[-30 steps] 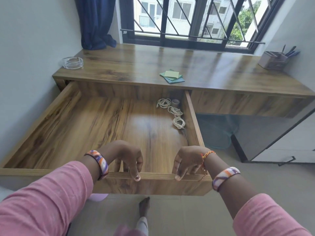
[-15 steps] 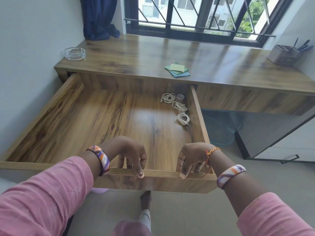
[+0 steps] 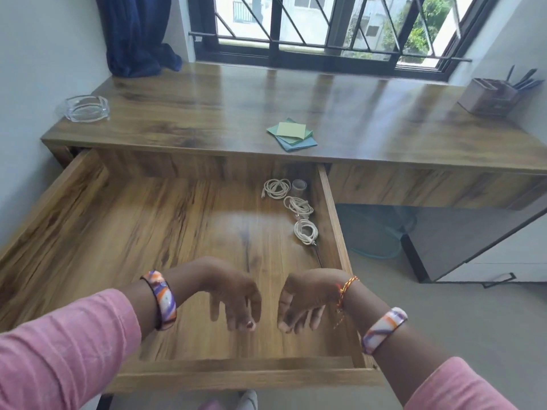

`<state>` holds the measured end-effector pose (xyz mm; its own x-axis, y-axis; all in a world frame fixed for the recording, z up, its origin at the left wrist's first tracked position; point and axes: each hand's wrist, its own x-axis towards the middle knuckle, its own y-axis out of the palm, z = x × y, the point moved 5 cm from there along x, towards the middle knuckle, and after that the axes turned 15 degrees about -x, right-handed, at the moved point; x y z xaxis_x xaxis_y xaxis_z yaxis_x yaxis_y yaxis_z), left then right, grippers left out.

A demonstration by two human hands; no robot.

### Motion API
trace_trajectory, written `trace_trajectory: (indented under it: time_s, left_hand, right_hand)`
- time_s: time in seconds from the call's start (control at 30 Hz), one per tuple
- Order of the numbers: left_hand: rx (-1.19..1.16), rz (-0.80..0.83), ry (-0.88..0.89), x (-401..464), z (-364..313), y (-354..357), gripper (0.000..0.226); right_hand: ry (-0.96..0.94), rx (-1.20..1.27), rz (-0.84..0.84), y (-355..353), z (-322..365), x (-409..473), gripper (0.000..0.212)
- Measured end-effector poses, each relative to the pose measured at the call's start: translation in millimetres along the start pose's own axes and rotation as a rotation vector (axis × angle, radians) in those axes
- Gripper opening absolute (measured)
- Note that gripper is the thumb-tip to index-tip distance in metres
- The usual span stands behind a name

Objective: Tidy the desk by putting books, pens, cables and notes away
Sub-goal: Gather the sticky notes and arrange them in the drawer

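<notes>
1. I see the left hand [image 3: 233, 297] hanging over the front part of the open drawer [image 3: 251, 375], wrist bent, its fingers [image 3: 236, 315] pointing down, loosely apart and holding nothing.
2. The right hand [image 3: 305, 300] hangs just beside it in the same drooped pose, fingers [image 3: 291, 316] slack and a little curled, with nothing in them. Both hands are blurred, so I cannot tell whether any fingertip touches the drawer floor.
3. The drawer is pulled far out from under the wooden surface [image 3: 207, 113].
4. In the drawer's far right corner lie three coiled white cables [image 3: 299, 205], strung in a line along the right wall, with a small roll of tape [image 3: 299, 187] just beside the farthest coil.
5. On the surface, near its front edge and above that corner, sits a small stack of notes [image 3: 291, 134]: a yellow one on top of green and blue sheets.
6. At the far right of the surface stands a pen holder [image 3: 488, 97] with pens [image 3: 524, 79] sticking up out of it.
7. A glass ashtray [image 3: 85, 108] rests at the left end of the surface, well apart from the notes.
</notes>
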<state>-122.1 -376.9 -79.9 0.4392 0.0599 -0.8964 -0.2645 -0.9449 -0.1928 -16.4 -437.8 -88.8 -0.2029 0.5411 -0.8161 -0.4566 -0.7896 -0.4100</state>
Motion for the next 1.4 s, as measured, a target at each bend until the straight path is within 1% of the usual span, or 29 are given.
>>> trace_trajectory:
  time_s: [0.1,0.17,0.23,0.3,0.37,0.4,0.47,0.5,0.53,0.6,0.63,0.67,0.73,0.8,0.87,0.93,1.0,1.07,1.13,1.2,1.27,1.3,1.33,1.4]
  left_hand:
    - [-0.027,-0.233,0.14,9,-21,-52,0.036]
    - [-0.042,-0.363,0.227,14,-33,-96,0.03]
    - [-0.048,-0.568,0.337,14,-41,-143,0.023]
    - [-0.13,-0.798,0.467,12,-51,-190,0.02]
    - [-0.267,-0.957,0.571,11,-60,-227,0.023]
    - [-0.328,-1.004,0.59,14,-65,-245,0.027]
    - [-0.425,-1.054,0.559,24,-69,-275,0.037]
    - [-0.518,-1.033,0.55,31,-71,-287,0.039]
    - [-0.684,-0.964,0.574,38,-72,-294,0.034]
    - [-1.078,-0.786,0.648,51,-78,-302,0.015]
    - [-1.195,-0.738,0.66,53,-81,-305,0.015]
    - [-1.251,-0.706,0.656,56,-83,-307,0.018]
    - [-1.307,-0.647,0.664,59,-87,-307,0.032]
    - [-1.334,-0.617,0.663,57,-90,-305,0.039]
    - [-1.37,-0.599,0.671,55,-89,-302,0.03]
    - [-1.46,-0.606,0.664,55,-82,-296,0.014]
    - [-1.593,-0.622,0.639,58,-73,-287,0.01]
    - [-1.754,-0.618,0.616,61,-68,-273,0.007]
    - [-1.917,-0.591,0.62,59,-68,-254,0.01]
    - [-2.004,-0.544,0.621,55,-69,-234,0.014]
    - [-1.993,-0.518,0.584,53,-61,-210,0.011]
    - [-1.961,-0.523,0.552,53,-52,-196,0.008]
    - [-1.93,-0.53,0.53,53,-43,-183,0.006]
    - [-1.891,-0.526,0.487,55,-27,-154,0.021]
  right_hand:
    - [-0.003,-0.022,-0.215,-53,-9,6,0.022]
    - [-0.002,-0.046,-0.385,-98,-19,8,0.025]
    - [-0.007,-0.019,-0.559,-142,-30,8,0.023]
    - [-0.005,0.087,-0.744,-184,-43,8,0.022]
    - [0.016,0.264,-0.922,-222,-58,11,0.026]
    - [0.054,0.338,-1.022,-240,-68,13,0.029]
    - [0.183,0.37,-1.221,-272,-84,18,0.037]
    - [0.238,0.354,-1.282,-287,-90,21,0.04]
    - [0.28,0.338,-1.319,-300,-95,24,0.043]
    - [0.345,0.343,-1.334,-324,-103,32,0.049]
    - [0.374,0.354,-1.323,-334,-107,37,0.052]
    - [0.397,0.347,-1.305,-342,-108,42,0.055]
    - [0.418,0.285,-1.256,-352,-106,50,0.056]
    - [0.419,0.232,-1.201,-356,-103,57,0.049]
    - [0.432,0.204,-1.147,-353,-103,62,0.04]
    - [0.431,0.208,-1.116,-348,-102,67,0.045]
    - [0.449,0.233,-1.086,-340,-101,72,0.055]
    - [0.476,0.259,-1.069,-330,-95,72,0.06]
    - [0.392,0.333,-1.085,-317,-82,66,0.051]
    - [0.214,0.559,-1.096,-295,-67,55,0.038]
    - [0.071,0.828,-1.041,-260,-52,43,0.039]
    - [0.038,0.889,-1.0,-240,-47,38,0.04]
    - [0.027,0.903,-0.959,-222,-43,35,0.041]
    - [0.033,0.881,-0.892,-186,-39,29,0.039]
